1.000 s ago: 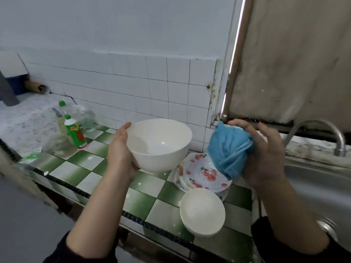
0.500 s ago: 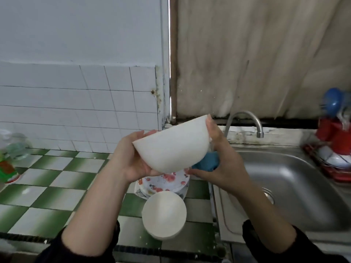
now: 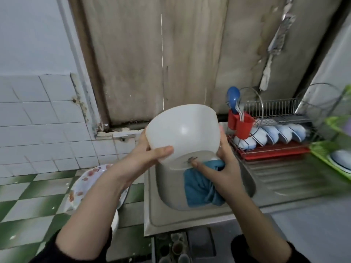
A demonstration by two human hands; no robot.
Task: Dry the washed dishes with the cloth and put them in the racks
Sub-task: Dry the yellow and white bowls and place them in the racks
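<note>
Over the sink (image 3: pixel 190 215), mid-view, both hands hold a white bowl (image 3: pixel 184 133) in the air, one on either side of it. The left hand (image 3: pixel 150 156) grips it from nine o'clock, its thumb curled onto the near wall and its fingers hidden behind. The right hand (image 3: pixel 226 162) comes in from four o'clock. It clutches a blue cloth (image 3: pixel 201 188) against its palm, its thumb tip touches the bowl's base ring and its fingers reach up the far side. The bowl is tipped with its base toward the camera and its mouth facing away, clear of the basin. The cloth touches the base at five o'clock and hangs in a bunch toward six, above the basin. At three o'clock from the bowl, well apart, a wire rack (image 3: pixel 275 111) stands on the drainboard over a red tray (image 3: pixel 273 151). A row of small bowls (image 3: pixel 281 133) leans on edge in it. A red cup (image 3: pixel 240 124) hooked on its near end holds a blue spoon (image 3: pixel 233 99) and some metal cutlery. At the three o'clock edge of the view lies a green tray (image 3: pixel 322 149) with a pale dish in it. At eight o'clock from the bowl, flowered plates (image 3: pixel 85 183) sit stacked on the green-and-white counter (image 3: pixel 28 196), partly under the left forearm.
</note>
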